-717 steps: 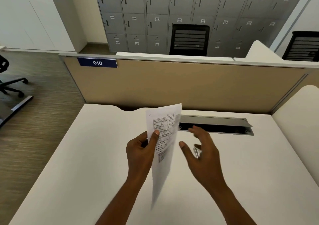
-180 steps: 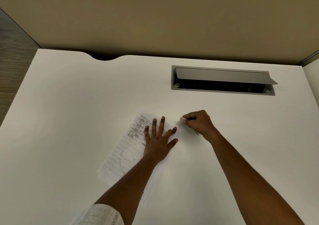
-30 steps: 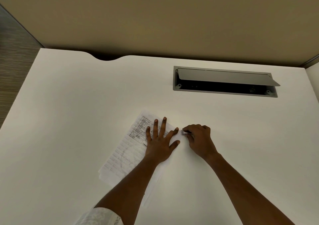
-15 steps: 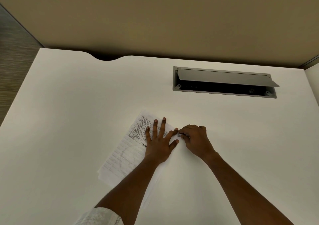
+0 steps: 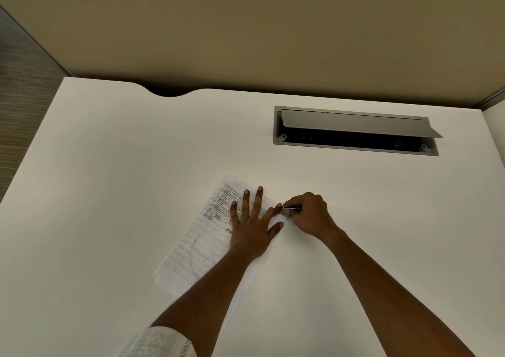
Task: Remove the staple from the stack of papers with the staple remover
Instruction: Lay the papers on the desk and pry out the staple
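A stack of printed papers point(image 5: 196, 247) lies at an angle on the white desk point(image 5: 109, 192). My left hand point(image 5: 252, 224) rests flat on its upper part with fingers spread, pressing it down. My right hand point(image 5: 310, 215) is closed around a small metal staple remover point(image 5: 290, 208), whose tip touches the upper right corner of the papers beside my left index fingertip. The staple itself is too small to make out.
A grey cable tray point(image 5: 355, 131) with its lid raised is set into the desk at the back right. A tan partition point(image 5: 246, 28) stands behind the desk. The desk's left edge drops to a wooden floor point(image 5: 19, 96).
My right hand has slid a little to the left, bringing the remover's tip onto the corner of the papers. My left hand has stayed put.
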{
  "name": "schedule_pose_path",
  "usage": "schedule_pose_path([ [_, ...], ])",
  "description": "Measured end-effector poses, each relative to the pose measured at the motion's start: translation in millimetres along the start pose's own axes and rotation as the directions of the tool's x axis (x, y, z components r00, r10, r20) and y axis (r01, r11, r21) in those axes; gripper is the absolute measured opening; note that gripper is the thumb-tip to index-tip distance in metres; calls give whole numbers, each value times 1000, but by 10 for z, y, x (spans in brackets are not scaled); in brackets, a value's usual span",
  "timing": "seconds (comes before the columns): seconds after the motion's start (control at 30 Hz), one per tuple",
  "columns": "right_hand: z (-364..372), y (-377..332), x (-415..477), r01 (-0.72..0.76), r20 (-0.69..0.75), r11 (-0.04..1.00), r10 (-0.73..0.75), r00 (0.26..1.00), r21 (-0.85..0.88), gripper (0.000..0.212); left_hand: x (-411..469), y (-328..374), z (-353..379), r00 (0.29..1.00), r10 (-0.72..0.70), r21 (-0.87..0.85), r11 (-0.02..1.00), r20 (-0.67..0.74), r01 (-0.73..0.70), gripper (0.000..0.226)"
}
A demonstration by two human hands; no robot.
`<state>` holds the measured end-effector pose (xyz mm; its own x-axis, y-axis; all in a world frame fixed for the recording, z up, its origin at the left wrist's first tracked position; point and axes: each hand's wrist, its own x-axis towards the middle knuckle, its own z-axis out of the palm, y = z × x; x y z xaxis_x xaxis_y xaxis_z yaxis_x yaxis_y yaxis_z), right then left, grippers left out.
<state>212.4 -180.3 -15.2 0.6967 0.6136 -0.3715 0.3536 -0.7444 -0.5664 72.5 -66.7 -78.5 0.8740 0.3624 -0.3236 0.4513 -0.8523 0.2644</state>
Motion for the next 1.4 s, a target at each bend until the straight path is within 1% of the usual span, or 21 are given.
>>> schedule_pose_path([
  [0.07,-53,-18,45,-50,-37,992,55,998,114,15,-4,5,-8,1000,4,-7,1000,3,-4,62],
  [0.1,-92,-29,80,-64,-51,986,73,996,152,15,-4,6,-14,1000,5,-9,1000,6,-5,61],
  [0.13,-129,-37,115,-64,-52,986,73,996,155,15,-5,4,-21,1000,5,-9,1000,11,-5,61],
  [0.23,-178,-62,138,-42,-13,997,43,999,63,14,-11,6,-25,1000,3,-13,1000,23,-3,61],
  [0.37,-101,-25,-11,12,-20,997,-14,1000,-80,16,-10,3,-30,1000,6,-19,1000,15,-6,61],
  [0.5,-32,20,-152,84,-25,989,-88,996,-125,21,-5,7,-21,1000,8,-7,1000,8,-7,66],
  [0.67,8,15,-178,121,-36,984,-127,991,-129,17,1,-1,1,1000,4,-13,1000,-2,-4,67],
  [0.93,14,9,-105,86,-26,988,-90,996,-126,17,4,7,-4,1000,0,-7,1000,-5,0,66],
  [1.1,6,-8,-51,35,-9,993,-36,999,-109,19,0,7,-4,1000,-4,1,1000,0,4,62],
  [1.17,15,-10,-16,4,-3,998,-5,1000,-59,17,-3,8,-12,1000,-6,-2,1000,7,6,62],
  [1.27,-23,-35,47,-62,-60,989,70,996,132,15,-6,12,-29,1000,-2,-11,1000,15,2,61],
  [1.3,-48,-43,75,-66,-78,985,79,994,158,15,-10,12,-34,1000,1,-13,1000,13,0,61],
  [1.4,-100,-59,117,-66,-75,984,80,994,167,15,-26,15,-46,1000,2,-17,1000,12,-2,59],
])
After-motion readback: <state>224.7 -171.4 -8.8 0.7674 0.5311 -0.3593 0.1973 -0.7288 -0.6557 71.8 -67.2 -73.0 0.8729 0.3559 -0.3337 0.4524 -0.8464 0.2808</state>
